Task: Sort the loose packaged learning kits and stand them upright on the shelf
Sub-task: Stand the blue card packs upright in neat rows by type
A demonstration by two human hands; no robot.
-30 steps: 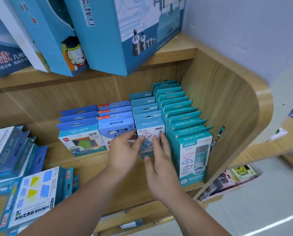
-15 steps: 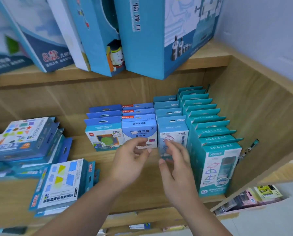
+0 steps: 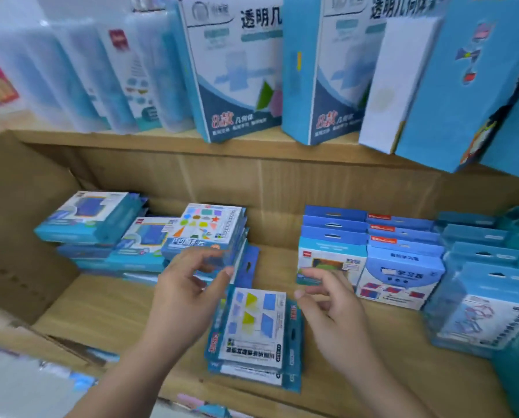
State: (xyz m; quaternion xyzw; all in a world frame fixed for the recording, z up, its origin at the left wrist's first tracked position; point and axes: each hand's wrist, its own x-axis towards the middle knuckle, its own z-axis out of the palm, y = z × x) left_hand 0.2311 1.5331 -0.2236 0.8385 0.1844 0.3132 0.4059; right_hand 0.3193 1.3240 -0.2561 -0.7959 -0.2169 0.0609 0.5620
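Kits in a small flat stack [image 3: 253, 324] are seen near the front of the wooden shelf [image 3: 107, 312], lying between the two hands, with the long axis running front to back. The left hand [image 3: 186, 297] is held just left of the stack, thumb and fingers parted and loosely curled, with nothing gripped. Its fingertips are placed at the front edge of a taller flat pile [image 3: 205, 229] topped by a coloured-shapes kit, and contact cannot be told through the blur. The right hand [image 3: 330, 312] is held just right of the stack, likewise loosely curled and empty, between it and the upright rows [image 3: 332, 260] already stood at the right. Both hands are judged about equally near the stack. For the coming move, it would have to be gripped by its long sides, tipped onto a short end and carried rightward beside the standing rows. Further flat piles [image 3: 92, 218] are left unsorted at the left.
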